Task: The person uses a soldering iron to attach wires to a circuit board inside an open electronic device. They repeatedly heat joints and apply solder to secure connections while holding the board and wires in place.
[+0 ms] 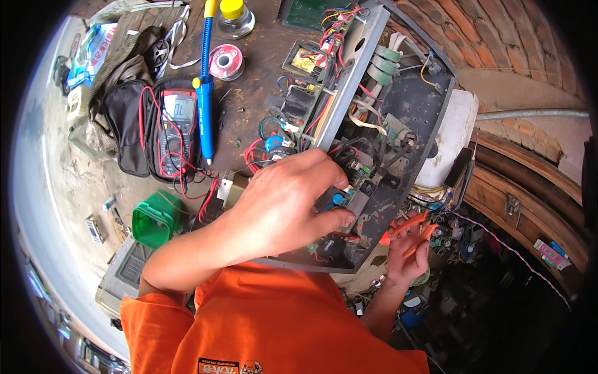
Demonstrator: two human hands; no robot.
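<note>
My left hand [293, 199] reaches into an open metal chassis [408, 131] full of electronics. Its thumb and forefinger pinch either side of a small circuit board [358, 202], near a blue round component [338, 199]. The palm and wrist hide part of the wiring below. In my right hand [408, 255], beside the chassis's right edge, are orange-handled pliers [420, 240], with the two handles spread apart; their jaws cannot be made out. Green ring cores [384, 65] with white cables through them sit in the chassis's upper part.
A blue desoldering pump [205, 118], a solder spool [226, 62] and a yellow-lidded jar [235, 19] stand or lie on the worktable. Left of them is a red multimeter [177, 134] in its black case. A green container [157, 218] is nearer me. Wooden beams [523, 206] line the right.
</note>
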